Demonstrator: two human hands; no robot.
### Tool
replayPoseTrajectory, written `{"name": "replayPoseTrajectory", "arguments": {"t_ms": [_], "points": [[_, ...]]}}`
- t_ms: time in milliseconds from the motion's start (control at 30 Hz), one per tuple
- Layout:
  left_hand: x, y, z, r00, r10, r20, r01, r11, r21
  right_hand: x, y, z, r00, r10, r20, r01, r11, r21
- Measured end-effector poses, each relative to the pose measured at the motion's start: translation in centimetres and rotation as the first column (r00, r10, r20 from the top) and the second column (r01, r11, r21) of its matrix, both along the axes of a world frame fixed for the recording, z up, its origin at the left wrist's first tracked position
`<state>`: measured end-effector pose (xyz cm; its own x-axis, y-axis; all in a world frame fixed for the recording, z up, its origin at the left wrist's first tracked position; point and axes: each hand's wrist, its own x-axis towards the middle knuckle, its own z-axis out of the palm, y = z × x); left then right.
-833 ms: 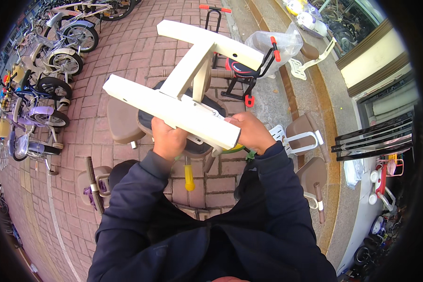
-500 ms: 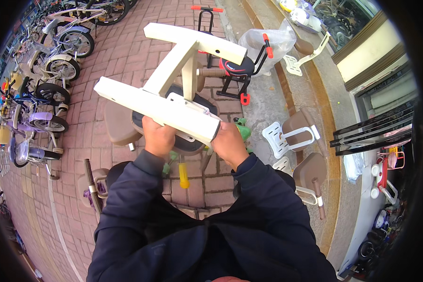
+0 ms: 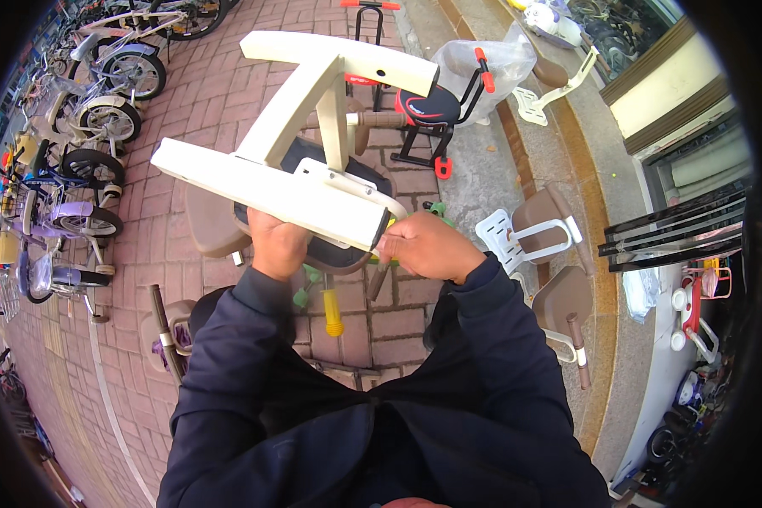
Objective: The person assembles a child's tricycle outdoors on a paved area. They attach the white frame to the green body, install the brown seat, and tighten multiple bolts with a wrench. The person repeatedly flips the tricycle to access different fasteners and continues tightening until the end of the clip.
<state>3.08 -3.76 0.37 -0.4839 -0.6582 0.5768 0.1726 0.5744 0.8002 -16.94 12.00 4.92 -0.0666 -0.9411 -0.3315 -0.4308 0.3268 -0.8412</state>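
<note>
A cream H-shaped metal frame (image 3: pixel 271 190) is held up in front of me, its near beam slanting down to the right. Beneath it shows a dark seat pad (image 3: pixel 334 254), and a white bracket (image 3: pixel 339 179) lies along the beam. My left hand (image 3: pixel 278 245) is closed around the near beam from below, its fingers mostly hidden. At the beam's right end, my right hand (image 3: pixel 432 247) has thumb and fingers pinched at the black end cap (image 3: pixel 382 229). Below the frame, between my legs, is a yellow ribbed handle (image 3: pixel 333 313).
Parked bicycles (image 3: pixel 135 76) line the left side. A black-and-red child seat (image 3: pixel 427 106) stands ahead on the brick paving. At right, brown seats (image 3: pixel 549 220) with white footrests sit by stone steps (image 3: pixel 559 161). Black rails (image 3: pixel 677 245) jut in farther right.
The frame has shifted slightly left. My right hand has turned from holding the beam's right end to pinching at its end cap, with the wrist swung out to the right.
</note>
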Motion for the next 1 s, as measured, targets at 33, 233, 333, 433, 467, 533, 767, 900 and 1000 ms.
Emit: {"name": "replayPoseTrajectory", "arguments": {"t_ms": [33, 233, 333, 433, 467, 533, 767, 900, 1000], "points": [[-0.1, 0.2, 0.1, 0.998, -0.039, -0.042, 0.043, 0.994, 0.096, 0.0, -0.2, -0.4, 0.999, -0.008, -0.052, 0.005, 0.998, -0.063], [-0.4, 0.7, 1.0, 0.997, -0.066, -0.049, 0.073, 0.982, 0.173, -1.3, -1.2, -1.2, 0.955, 0.004, -0.297, -0.061, 0.981, -0.183], [-0.5, 0.9, 1.3, 0.999, -0.049, -0.015, 0.050, 0.988, 0.145, -2.0, -1.8, -1.1, 0.915, -0.021, -0.404, -0.068, 0.977, -0.205], [-0.7, 1.1, 1.4, 0.994, -0.079, -0.070, 0.093, 0.973, 0.213, -2.8, -2.4, -1.0, 0.907, -0.066, -0.417, -0.022, 0.979, -0.204], [-0.7, 1.2, 1.4, 0.990, -0.097, -0.104, 0.120, 0.960, 0.254, -2.9, -2.6, -0.9, 0.903, -0.061, -0.424, -0.028, 0.979, -0.200], [-0.7, 1.1, 1.4, 0.996, -0.069, -0.048, 0.078, 0.973, 0.216, -3.0, -2.8, -0.9, 0.893, -0.034, -0.448, -0.062, 0.978, -0.197], [-0.9, 0.9, 1.3, 0.969, 0.236, 0.076, -0.193, 0.909, -0.369, -1.4, -2.0, -1.2, 0.845, -0.019, -0.534, -0.114, 0.970, -0.216], [-1.0, 0.9, 1.1, 0.959, 0.270, 0.082, -0.217, 0.892, -0.396, -0.6, -0.8, -2.1, 0.851, -0.099, -0.516, -0.088, 0.942, -0.325], [-0.8, 0.7, 0.8, 0.948, 0.299, 0.105, -0.218, 0.857, -0.467, 0.7, 0.2, -3.2, 0.841, -0.151, -0.520, -0.040, 0.940, -0.338]]}}
